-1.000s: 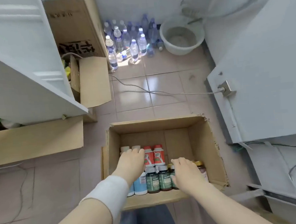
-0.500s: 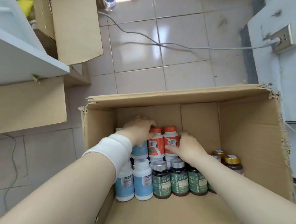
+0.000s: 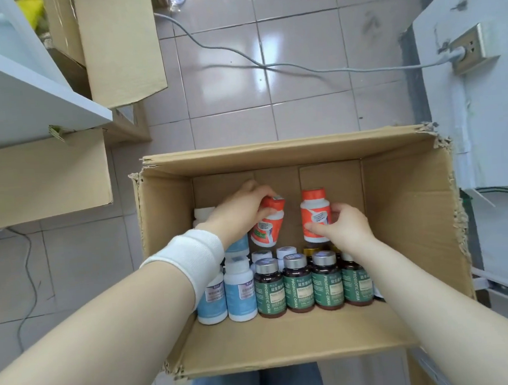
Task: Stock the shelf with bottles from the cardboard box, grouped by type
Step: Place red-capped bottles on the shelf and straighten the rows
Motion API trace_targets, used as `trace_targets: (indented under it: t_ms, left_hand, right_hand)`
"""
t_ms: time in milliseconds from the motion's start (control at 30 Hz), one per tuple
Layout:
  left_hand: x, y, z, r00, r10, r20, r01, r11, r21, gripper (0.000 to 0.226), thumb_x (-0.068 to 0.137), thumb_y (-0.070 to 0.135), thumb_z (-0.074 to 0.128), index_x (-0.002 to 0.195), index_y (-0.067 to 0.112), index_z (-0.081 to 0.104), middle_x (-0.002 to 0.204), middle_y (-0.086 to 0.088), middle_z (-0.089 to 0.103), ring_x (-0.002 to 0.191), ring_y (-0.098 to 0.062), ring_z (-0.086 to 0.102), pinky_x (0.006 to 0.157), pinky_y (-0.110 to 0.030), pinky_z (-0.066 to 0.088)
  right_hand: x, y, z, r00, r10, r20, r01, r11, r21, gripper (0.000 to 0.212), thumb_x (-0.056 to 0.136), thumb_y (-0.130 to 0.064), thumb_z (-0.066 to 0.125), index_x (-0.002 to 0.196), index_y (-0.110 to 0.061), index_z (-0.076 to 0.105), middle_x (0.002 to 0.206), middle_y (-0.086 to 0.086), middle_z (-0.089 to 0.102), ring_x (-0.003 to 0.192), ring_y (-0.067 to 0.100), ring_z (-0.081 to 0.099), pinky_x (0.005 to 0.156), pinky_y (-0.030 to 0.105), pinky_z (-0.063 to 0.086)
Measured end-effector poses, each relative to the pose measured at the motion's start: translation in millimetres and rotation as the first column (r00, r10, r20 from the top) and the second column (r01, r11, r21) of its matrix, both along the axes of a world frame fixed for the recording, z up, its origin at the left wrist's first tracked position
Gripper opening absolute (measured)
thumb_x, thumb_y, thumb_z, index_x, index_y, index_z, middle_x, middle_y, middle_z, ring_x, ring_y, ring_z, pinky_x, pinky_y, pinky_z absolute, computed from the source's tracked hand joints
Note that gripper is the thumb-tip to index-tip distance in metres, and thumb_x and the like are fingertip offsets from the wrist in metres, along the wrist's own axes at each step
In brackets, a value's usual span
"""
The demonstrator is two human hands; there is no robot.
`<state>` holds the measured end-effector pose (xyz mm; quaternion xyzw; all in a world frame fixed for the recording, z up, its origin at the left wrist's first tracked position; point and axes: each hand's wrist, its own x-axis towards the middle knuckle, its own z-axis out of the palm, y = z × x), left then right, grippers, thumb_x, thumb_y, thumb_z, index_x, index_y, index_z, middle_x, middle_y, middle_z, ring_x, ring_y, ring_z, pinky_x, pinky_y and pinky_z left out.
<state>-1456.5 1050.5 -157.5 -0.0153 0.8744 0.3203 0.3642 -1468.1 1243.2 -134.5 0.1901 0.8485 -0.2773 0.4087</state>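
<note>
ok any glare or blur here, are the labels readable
Head view: bright glare on the glossy grey floor tiles; wide-angle bending toward the edges; dark brown green-labelled bottles read sharply; print on the orange-capped white bottle in the left hand is too small.

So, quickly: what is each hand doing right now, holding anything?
Left hand: holds the tilted red-capped bottle.
Right hand: holds the upright red-capped bottle.

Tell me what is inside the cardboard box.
The cardboard box holds four green-label bottles in front, blue-label bottles at their left, and two orange-capped bottles: one in the left hand, one in the right hand. The forearms partly cover the rows behind.
</note>
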Motion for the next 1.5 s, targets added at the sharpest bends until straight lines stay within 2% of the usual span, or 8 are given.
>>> trace_targets:
  t_ms: [233, 333, 500, 833, 1000, 1067, 1267, 1500]
  left_hand:
    - [11.7, 6.2, 67.7, 0.929, 0.361, -0.082, -0.327, 0.904, 0.275, 0.027, 0.087, 0.019, 0.065, 0.113, 0.018, 0.063, 0.112, -0.003, 0.055, 0.091, -0.012, 0.063, 0.081, -0.015, 0.048]
    - [24.2, 10.9, 108.5, 0.855, 0.516, 0.052, -0.482, 0.754, 0.447, 0.015, 0.089, 0.02, 0.062, 0.101, 0.029, 0.062, 0.108, 0.001, 0.065, 0.089, -0.011, 0.066, 0.082, -0.028, 0.053]
    - [48.7, 24.0, 203.7, 0.782, 0.595, 0.186, -0.567, 0.553, 0.611, 0.016, 0.091, 0.015, 0.058, 0.096, 0.03, 0.06, 0.097, 0.001, 0.068, 0.09, -0.016, 0.064, 0.079, -0.033, 0.053]
    - [127.6, 56.1, 389.0, 0.929, 0.32, 0.185, -0.321, 0.451, 0.833, 0.021, 0.09, 0.017, 0.055, 0.11, 0.021, 0.059, 0.1, -0.003, 0.068, 0.079, -0.008, 0.071, 0.061, -0.021, 0.056]
    - [184.2, 97.8, 470.7, 0.983, 0.146, 0.11, -0.16, 0.394, 0.905, 0.026, 0.077, 0.026, 0.071, 0.103, 0.024, 0.065, 0.103, -0.009, 0.069, 0.1, -0.031, 0.066, 0.088, -0.047, 0.053]
    - [206.0, 121.3, 503.6, 0.995, 0.097, 0.027, -0.063, 0.389, 0.919, 0.03, 0.074, 0.031, 0.071, 0.103, 0.025, 0.066, 0.098, -0.002, 0.072, 0.1, -0.028, 0.067, 0.086, -0.043, 0.055]
    - [294.3, 196.3, 600.6, 0.984, -0.051, -0.17, 0.178, 0.25, 0.952, 0.024, 0.077, 0.031, 0.062, 0.098, 0.02, 0.065, 0.083, 0.005, 0.074, 0.08, -0.011, 0.07, 0.076, -0.027, 0.058]
    - [460.7, 317.6, 680.5, 0.905, -0.222, -0.363, 0.394, 0.118, 0.911, 0.019, 0.077, 0.027, 0.063, 0.095, 0.02, 0.066, 0.086, 0.006, 0.075, 0.083, -0.008, 0.071, 0.07, -0.022, 0.056]
  right_hand:
    - [7.7, 27.9, 66.7, 0.946, -0.311, -0.089, 0.286, 0.933, -0.218, 0.05, 0.071, -0.02, 0.079, 0.113, -0.017, 0.052, 0.111, 0.002, 0.063, 0.094, 0.014, 0.059, 0.083, 0.03, 0.045]
    - [20.0, 36.7, 109.6, 0.922, -0.375, -0.1, 0.33, 0.893, -0.305, 0.048, 0.074, -0.02, 0.077, 0.114, -0.021, 0.049, 0.111, -0.001, 0.06, 0.09, 0.009, 0.058, 0.078, 0.034, 0.048]
    - [59.6, 49.5, 205.8, 0.887, -0.43, -0.166, 0.341, 0.855, -0.391, 0.053, 0.074, -0.017, 0.076, 0.116, -0.022, 0.044, 0.117, 0.002, 0.059, 0.106, 0.017, 0.057, 0.095, 0.038, 0.046]
    - [208.3, 71.9, 385.4, 0.644, -0.626, -0.44, 0.382, 0.761, -0.524, 0.043, 0.071, -0.011, 0.077, 0.105, -0.023, 0.053, 0.103, 0.001, 0.067, 0.09, 0.01, 0.063, 0.08, 0.024, 0.045]
    - [297.4, 95.4, 463.6, 0.497, -0.698, -0.516, 0.437, 0.715, -0.546, 0.06, 0.052, -0.035, 0.088, 0.104, -0.025, 0.058, 0.102, 0.001, 0.07, 0.094, 0.014, 0.065, 0.086, 0.027, 0.049]
    - [335.7, 108.6, 493.1, 0.42, -0.72, -0.553, 0.451, 0.694, -0.562, 0.053, 0.056, -0.031, 0.086, 0.101, -0.024, 0.059, 0.099, 0.0, 0.07, 0.092, 0.014, 0.065, 0.083, 0.024, 0.051]
    - [470.3, 159.4, 578.3, 0.253, -0.679, -0.689, 0.482, 0.706, -0.519, 0.029, 0.071, -0.005, 0.073, 0.091, -0.023, 0.062, 0.087, -0.007, 0.07, 0.072, -0.003, 0.066, 0.067, 0.008, 0.051]
    - [670.9, 235.9, 648.1, 0.028, -0.648, -0.761, 0.569, 0.636, -0.521, 0.03, 0.069, -0.009, 0.076, 0.091, -0.023, 0.061, 0.09, -0.005, 0.07, 0.082, 0.007, 0.064, 0.08, 0.022, 0.048]
